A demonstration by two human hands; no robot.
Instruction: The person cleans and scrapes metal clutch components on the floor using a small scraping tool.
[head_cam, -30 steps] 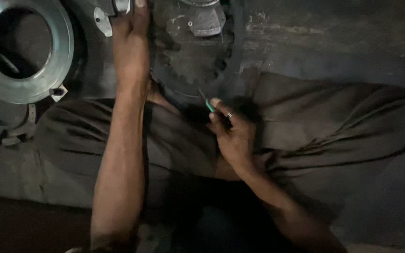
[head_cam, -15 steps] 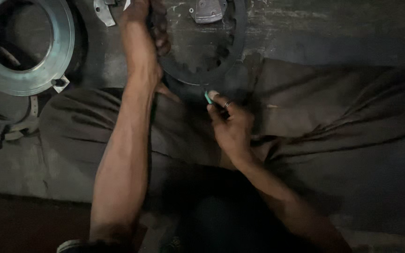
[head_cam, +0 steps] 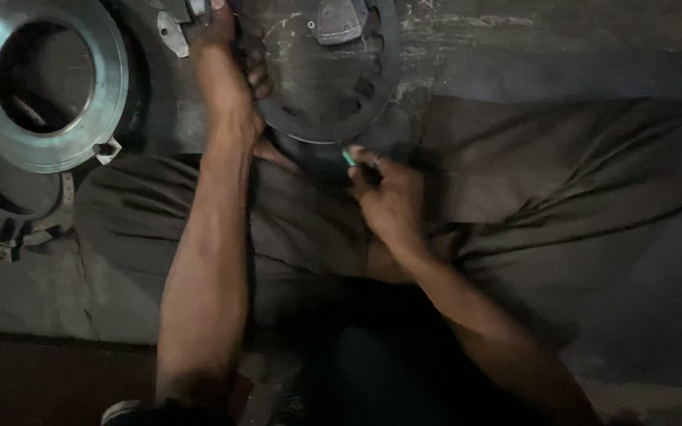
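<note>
Green-tipped tool [head_cam: 349, 157] pinched in right hand [head_cam: 388, 201], touching dark disc [head_cam: 317, 87].

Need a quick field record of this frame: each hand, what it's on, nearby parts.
left hand: stretched forward, gripping the edge of the dark disc
right hand: closed on a small green-tipped tool, near the disc's lower rim
disc: flat on floor, grey pad on top
silver ring: left of disc
posture: seated, legs folded
</note>
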